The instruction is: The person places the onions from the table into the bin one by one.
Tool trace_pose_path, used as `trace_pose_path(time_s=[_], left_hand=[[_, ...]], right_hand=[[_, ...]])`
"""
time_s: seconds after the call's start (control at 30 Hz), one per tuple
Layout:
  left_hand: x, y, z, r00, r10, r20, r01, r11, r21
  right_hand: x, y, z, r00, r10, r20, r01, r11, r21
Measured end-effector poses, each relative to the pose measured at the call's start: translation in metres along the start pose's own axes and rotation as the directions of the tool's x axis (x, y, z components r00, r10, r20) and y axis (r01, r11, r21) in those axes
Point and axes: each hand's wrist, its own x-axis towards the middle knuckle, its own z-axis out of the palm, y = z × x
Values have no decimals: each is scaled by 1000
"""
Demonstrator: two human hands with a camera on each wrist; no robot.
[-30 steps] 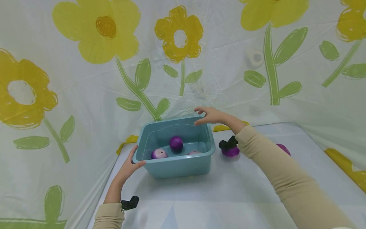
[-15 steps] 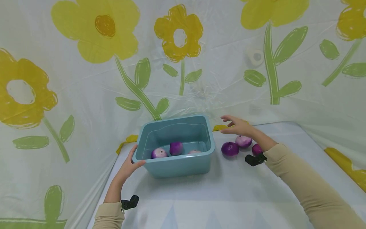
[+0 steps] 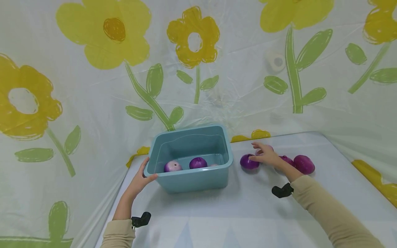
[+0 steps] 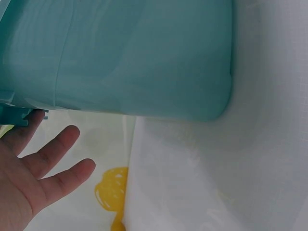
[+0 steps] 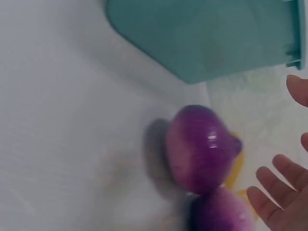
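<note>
A blue-green plastic bin [image 3: 192,181] stands on the table, with several purple onions in and around it. My left hand [image 3: 138,181] grips its front left corner, thumb at the front rim and fingers along the side; two fingers [image 4: 67,180] stretch out free below the rim. Inside lie a pale-topped onion [image 3: 173,166], a dark purple onion [image 3: 198,163] and a sliver of another, partly hidden by the front wall. Right of the bin, my right hand [image 3: 265,155] is spread over a dark onion [image 3: 248,162] and a paler onion [image 5: 221,211], holding neither.
Two more purple onions, one [image 3: 286,160] partly behind my right wrist and one [image 3: 305,164] farther right, lie on the white-covered table [image 3: 248,213]. A flower-printed curtain [image 3: 235,69] hangs behind and at both sides.
My right hand has moved from above the bin's right rim out to the right and down over the onions. Inside the bin, the dark onion has rolled forward and right. My left hand stays put.
</note>
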Motion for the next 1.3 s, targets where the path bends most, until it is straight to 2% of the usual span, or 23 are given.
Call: trace_pose_path(time_s=[0.1,0.23,0.43,0.5,0.63,0.8,0.93,1.1,1.3], left_hand=[[6,-11,-1,1000,2,-8,-2,1000,10],[8,-15,-1,1000,11,-12,-11,1000,19],[-2,2,1,1000,0,3,0,1000,-2],[-7,10,2,1000,-3,6,3,1000,-5],[-14,20,4,1000,0,8,0,1000,0],[-14,19,4,1000,2,5,-2,1000,5],[-12,15,4,1000,4,5,-4,1000,4],[-12,15,4,1000,4,6,-4,1000,0],[-14,18,4,1000,6,5,-6,1000,-12]], right_hand=[[-3,15,12,1000,-8,-12,8,1000,25],[-7,25,27,999,-6,-41,7,999,33],[-9,33,41,993,-24,-112,23,1000,-14],[-9,35,44,993,-12,-122,8,999,-38],[-6,40,48,992,60,-112,-65,997,-35],[-1,45,54,982,160,-104,-160,987,10],[3,46,60,971,189,-144,-179,981,82],[8,45,68,966,197,-167,-178,976,124],[11,44,73,963,184,-199,-161,979,127]])
